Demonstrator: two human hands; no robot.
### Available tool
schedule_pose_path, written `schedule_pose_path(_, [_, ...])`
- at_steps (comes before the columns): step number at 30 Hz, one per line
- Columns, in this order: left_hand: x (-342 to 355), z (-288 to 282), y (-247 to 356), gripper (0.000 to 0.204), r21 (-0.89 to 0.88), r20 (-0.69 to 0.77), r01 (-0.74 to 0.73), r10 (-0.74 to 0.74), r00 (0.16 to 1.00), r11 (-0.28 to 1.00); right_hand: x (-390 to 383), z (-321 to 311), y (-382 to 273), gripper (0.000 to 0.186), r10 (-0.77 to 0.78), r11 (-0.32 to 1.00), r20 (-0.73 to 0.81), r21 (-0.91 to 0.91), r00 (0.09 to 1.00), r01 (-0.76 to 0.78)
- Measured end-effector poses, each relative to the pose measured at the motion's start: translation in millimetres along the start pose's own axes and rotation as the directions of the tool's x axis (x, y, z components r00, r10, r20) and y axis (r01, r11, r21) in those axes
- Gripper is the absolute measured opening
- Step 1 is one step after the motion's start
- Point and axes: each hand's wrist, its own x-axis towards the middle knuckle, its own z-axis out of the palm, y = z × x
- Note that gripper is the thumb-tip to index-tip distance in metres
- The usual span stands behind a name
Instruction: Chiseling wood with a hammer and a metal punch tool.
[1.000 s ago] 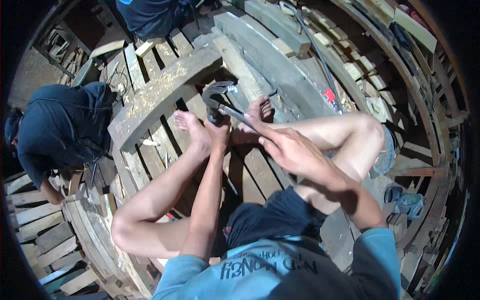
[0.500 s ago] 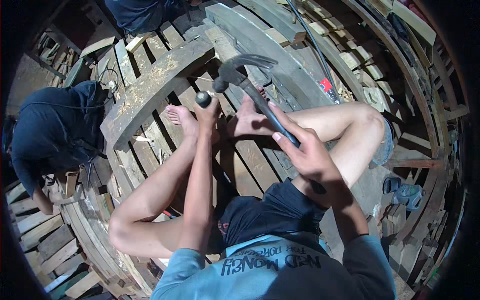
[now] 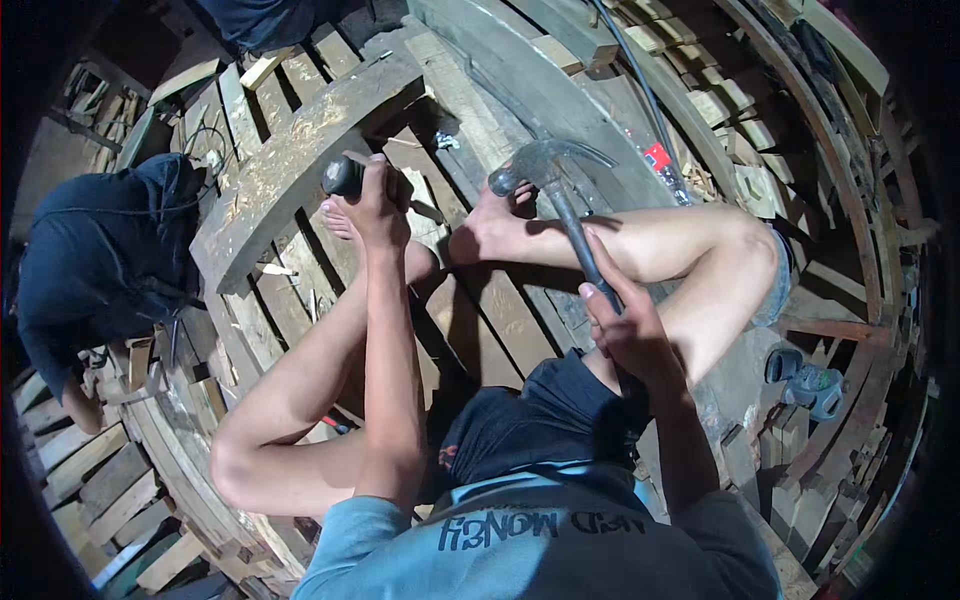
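Note:
My left hand (image 3: 382, 215) is closed round the black handle of a chisel (image 3: 343, 177), whose rounded butt points up and left; its blade end is mostly hidden by the hand. That hand is above my left foot, close to the curved wooden beam (image 3: 290, 160) strewn with pale shavings. In my right hand (image 3: 632, 325) is a claw hammer (image 3: 572, 215), gripped by its dark shaft. The hammer's head hangs above my right foot, striking face leftward and claw to the right, apart from the chisel.
Wooden slats (image 3: 500, 315) with gaps lie under my bent legs. A person in dark clothes (image 3: 110, 250) crouches at the left, another (image 3: 262, 20) at the far edge. A grey curved timber (image 3: 590, 130) and a red-labelled clear bottle (image 3: 657, 158) are at the far right.
My left hand has moved left with the chisel, and its handle now tilts more to the left. The hammer has shifted right and slightly down, away from the chisel.

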Motion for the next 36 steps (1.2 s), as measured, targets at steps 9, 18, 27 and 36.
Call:
schedule_pose_path(9, [-33.5, -59.8, -34.2, 0.021, 0.481, -0.329, -0.169, 0.356, 0.875, 0.861, 1.4, 16.1, -21.9, 0.056, 0.146, 0.950, 0.152, 0.254, 0.977, -0.182])
schedule_pose_path(18, [-51.1, -23.3, -31.6, 0.047, 0.468, -0.440, 0.057, 0.177, 0.881, 0.882, -1.9, 13.9, -10.8, 0.056, 0.165, 0.959, 0.191, 0.198, 0.968, -0.203])
schedule_pose_path(27, [-50.9, 0.8, -27.8, 0.032, 0.355, -0.431, 0.013, 0.151, 0.890, 0.935, -2.8, 13.0, -2.9, 0.057, 0.182, 0.951, 0.180, 0.218, 0.967, -0.220])
schedule_pose_path(36, [-45.2, -17.3, -31.2, 0.067, 0.509, -0.472, 0.085, 0.195, 0.860, 0.857, -3.5, 16.4, 1.0, 0.055, 0.117, 0.977, 0.157, 0.157, 0.981, -0.141])
